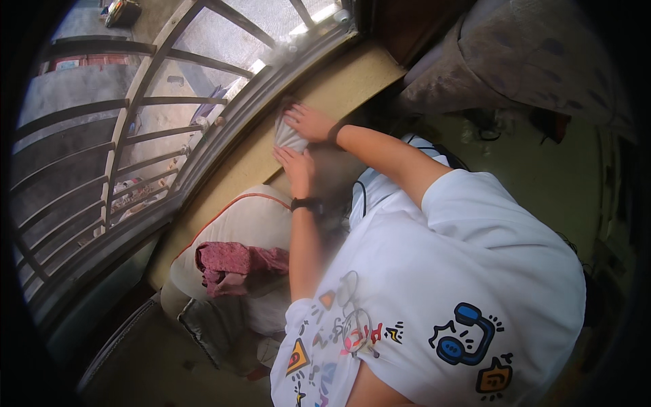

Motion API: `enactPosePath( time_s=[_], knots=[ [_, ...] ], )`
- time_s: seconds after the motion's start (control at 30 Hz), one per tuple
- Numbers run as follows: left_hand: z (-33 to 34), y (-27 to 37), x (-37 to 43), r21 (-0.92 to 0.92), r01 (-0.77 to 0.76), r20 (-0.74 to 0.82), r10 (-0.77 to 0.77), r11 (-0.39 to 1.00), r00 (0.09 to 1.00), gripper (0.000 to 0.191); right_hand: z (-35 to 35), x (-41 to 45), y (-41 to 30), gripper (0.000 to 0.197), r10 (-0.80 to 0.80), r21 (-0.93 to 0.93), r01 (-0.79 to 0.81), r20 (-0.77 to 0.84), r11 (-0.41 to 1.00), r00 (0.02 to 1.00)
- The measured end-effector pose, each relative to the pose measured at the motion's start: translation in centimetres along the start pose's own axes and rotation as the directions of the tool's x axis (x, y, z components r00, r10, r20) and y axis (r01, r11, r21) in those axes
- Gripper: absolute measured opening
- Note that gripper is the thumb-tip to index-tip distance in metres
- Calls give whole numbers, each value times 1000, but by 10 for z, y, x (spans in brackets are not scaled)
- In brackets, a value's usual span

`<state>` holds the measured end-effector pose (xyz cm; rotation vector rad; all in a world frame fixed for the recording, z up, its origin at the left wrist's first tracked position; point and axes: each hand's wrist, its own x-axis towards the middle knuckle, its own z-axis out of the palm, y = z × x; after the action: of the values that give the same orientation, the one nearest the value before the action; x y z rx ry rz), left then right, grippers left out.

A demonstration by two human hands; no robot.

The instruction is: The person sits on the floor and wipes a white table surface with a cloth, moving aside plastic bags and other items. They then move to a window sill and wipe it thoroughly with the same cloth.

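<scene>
A pale grey pleated cloth point(289, 133) lies bunched on a yellow window ledge point(351, 84). My right hand point(311, 122) bears down on its upper side, palm down, with a dark band around the wrist. Lower down, the fingers of my left hand point(296, 165) hold the cloth's near edge, and that wrist wears a dark watch point(305, 203). Folds fan out in the cloth between the two hands. The undersides of my fingers are hidden.
A barred window point(137, 96) runs along the ledge's far side. Below my left forearm, a maroon cloth point(229, 264) lies on a cream cushioned seat point(234, 213) with orange piping. Patterned fabric point(539, 56) hangs at upper right. Eyeglasses point(356, 330) hang at my white shirt.
</scene>
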<state>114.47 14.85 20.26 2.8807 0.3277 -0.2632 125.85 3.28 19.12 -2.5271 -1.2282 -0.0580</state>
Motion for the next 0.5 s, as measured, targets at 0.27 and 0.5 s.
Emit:
enactPosePath(
  time_s=[0.27, 0.5],
  knots=[
    [19, 44, 30, 31, -275, -23, 276, 961, 961, 72, -16, -48, 55, 57, 164, -135, -162, 5, 977, 986],
    [31, 134, 74, -73, -665, -29, 665, 743, 746, 69, -28, -116, 147, 57, 433, -218, -419, 18, 882, 901]
  ],
)
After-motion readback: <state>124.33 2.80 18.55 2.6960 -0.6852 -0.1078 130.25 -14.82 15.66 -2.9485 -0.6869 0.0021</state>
